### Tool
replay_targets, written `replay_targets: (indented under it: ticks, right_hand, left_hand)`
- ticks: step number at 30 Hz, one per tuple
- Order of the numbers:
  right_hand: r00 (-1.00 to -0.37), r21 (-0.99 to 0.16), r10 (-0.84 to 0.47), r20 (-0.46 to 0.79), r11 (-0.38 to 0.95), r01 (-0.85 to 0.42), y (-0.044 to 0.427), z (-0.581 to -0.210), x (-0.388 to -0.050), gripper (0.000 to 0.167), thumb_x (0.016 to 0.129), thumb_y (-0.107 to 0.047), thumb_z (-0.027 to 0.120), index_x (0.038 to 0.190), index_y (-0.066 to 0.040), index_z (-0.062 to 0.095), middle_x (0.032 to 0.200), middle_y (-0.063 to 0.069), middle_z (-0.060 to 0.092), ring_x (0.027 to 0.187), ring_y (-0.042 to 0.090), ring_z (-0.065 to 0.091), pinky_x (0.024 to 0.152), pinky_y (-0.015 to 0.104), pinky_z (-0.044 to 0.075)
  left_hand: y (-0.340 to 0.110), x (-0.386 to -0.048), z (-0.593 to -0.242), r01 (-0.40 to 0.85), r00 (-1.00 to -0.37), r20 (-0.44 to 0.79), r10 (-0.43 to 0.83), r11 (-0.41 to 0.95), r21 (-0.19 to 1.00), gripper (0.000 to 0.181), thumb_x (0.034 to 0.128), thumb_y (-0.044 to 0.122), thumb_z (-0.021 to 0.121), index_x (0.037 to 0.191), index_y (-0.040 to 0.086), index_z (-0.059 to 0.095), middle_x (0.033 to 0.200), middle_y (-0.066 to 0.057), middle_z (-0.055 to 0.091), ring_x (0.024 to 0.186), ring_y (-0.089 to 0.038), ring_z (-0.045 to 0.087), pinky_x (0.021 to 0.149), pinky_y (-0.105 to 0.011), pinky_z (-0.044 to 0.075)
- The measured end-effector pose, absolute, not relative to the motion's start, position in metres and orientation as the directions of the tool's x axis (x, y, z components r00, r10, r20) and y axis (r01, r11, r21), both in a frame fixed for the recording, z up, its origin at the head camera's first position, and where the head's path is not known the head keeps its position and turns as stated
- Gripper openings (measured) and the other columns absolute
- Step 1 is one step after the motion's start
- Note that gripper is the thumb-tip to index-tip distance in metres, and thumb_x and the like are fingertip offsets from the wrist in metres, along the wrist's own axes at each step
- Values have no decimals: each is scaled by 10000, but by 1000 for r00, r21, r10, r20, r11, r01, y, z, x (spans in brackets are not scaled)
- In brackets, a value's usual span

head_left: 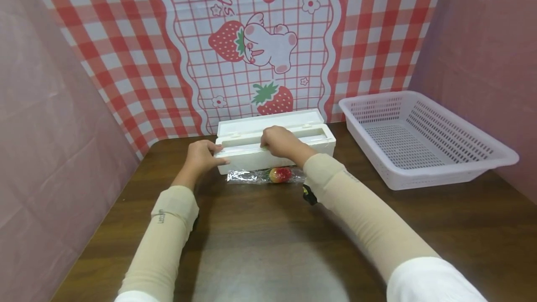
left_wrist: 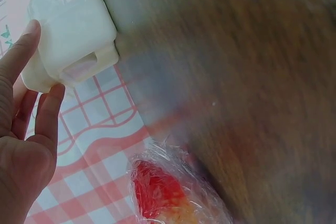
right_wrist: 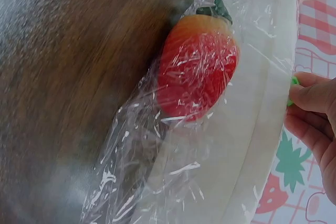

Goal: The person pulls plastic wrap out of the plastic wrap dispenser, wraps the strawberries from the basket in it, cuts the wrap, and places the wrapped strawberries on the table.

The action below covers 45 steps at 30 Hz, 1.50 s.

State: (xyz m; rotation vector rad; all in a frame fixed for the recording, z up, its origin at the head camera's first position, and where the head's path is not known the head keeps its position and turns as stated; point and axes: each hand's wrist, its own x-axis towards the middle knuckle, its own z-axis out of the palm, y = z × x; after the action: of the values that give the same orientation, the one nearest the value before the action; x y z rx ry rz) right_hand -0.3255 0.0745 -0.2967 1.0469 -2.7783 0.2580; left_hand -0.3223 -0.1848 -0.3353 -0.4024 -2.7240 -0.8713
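A long white cling film dispenser [head_left: 247, 160] stands at the back of the table, its lid [head_left: 270, 122] tipped back. My left hand [head_left: 200, 156] grips its left end, thumb and fingers on different sides of the box. With my right hand [head_left: 283, 143] I pinch a small green slider [right_wrist: 293, 90] at the box's top edge. Clear film [head_left: 247, 177] lies along the front of the box, over a red and yellow fruit [head_left: 280, 175] with a dark green stem. In the left wrist view, part of the fruit [left_wrist: 157, 190] shows under crumpled film.
To the right stands a white perforated plastic basket [head_left: 453, 170]. The brown wooden table [head_left: 251, 236] reaches toward me. Behind the box hangs a red checked cloth with strawberries [head_left: 272, 36]; pink cloth walls [head_left: 482, 45] close the sides.
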Motion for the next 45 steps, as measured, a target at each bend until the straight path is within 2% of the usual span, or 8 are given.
replay_targets:
  ticks: [18, 45]
  right_hand:
    - [-739, -95, -632, 234, 741, -664, 88, -298, -328, 154, 867, 15, 649, 967, -27, 757, 965, 105, 717, 937, 259, 675, 909, 341, 516]
    - [-741, -106, -625, 247, 742, -662, 101, -297, -326, 148, 853, 24, 667, 956, -22, 762, 950, 112, 721, 930, 269, 678, 910, 356, 515]
  left_hand:
    - [-186, -321, -335, 305, -942, 294, 161, 775, 554, 533, 676, 267, 903, 1077, -29, 716, 1093, -158, 697, 890, -283, 641, 824, -423, 528]
    - [-185, -322, -336, 328, -932, 318, 171, 771, 546, 545, 665, 278, 908, 1073, -28, 717, 1096, -146, 694, 961, -311, 656, 859, -427, 525]
